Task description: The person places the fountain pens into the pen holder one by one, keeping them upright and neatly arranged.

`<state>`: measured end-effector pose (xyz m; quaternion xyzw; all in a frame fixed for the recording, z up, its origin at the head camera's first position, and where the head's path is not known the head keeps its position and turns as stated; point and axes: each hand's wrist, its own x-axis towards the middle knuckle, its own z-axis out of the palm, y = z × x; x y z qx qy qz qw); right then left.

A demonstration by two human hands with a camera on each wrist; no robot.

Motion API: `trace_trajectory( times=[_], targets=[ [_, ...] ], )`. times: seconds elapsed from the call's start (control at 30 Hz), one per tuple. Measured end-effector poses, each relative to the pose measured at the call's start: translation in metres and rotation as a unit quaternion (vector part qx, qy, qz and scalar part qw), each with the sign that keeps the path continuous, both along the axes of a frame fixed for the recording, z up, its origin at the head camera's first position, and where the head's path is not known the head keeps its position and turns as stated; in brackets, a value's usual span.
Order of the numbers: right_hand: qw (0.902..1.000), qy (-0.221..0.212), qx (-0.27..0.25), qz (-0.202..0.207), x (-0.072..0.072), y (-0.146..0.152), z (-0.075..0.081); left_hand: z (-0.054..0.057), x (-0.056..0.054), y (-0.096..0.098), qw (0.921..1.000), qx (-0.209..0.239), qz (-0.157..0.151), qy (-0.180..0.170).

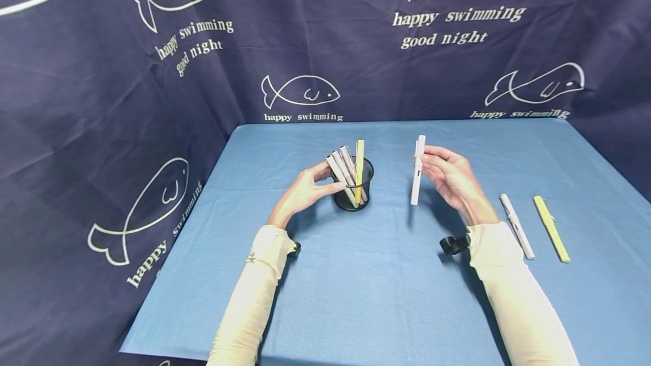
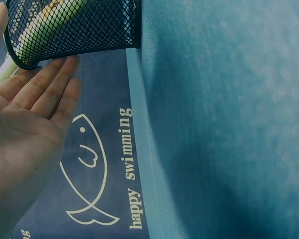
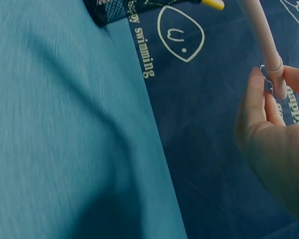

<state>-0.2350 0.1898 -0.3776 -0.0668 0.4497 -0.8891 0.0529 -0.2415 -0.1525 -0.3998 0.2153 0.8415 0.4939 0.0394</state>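
Over the table point(image 1: 366, 287), toward its far edge, the right hand's point(image 1: 450, 177) fingers pinch a white pen point(image 1: 418, 174), likely light, rigid and slick, best gripped beside its clip point(image 1: 416, 155), while the left hand point(image 1: 307, 188) clasps a mesh pen cup point(image 1: 367, 182).

i've got the pen cup point(image 1: 342, 199) standing on the table point(image 1: 366, 287), several pens point(image 1: 343, 169) in it. left hand point(image 1: 307, 188) is at the cup's left side. right of the cup: held pen point(image 1: 417, 177), then right hand point(image 1: 451, 177). one loose pen point(image 1: 517, 227) lies right of that wrist, another pen point(image 1: 551, 229) farther right. curtain point(image 1: 356, 44) behind the table and along its left.
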Motion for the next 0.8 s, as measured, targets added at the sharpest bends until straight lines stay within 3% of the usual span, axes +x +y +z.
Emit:
trace_trajectory(
  times=[0.8],
  targets=[
    [0.9985,-0.009,-0.038,-0.04,-0.013,-0.059,0.014,0.0,-0.001,0.001,0.9997,0.019,-0.011,0.008]
  ],
)
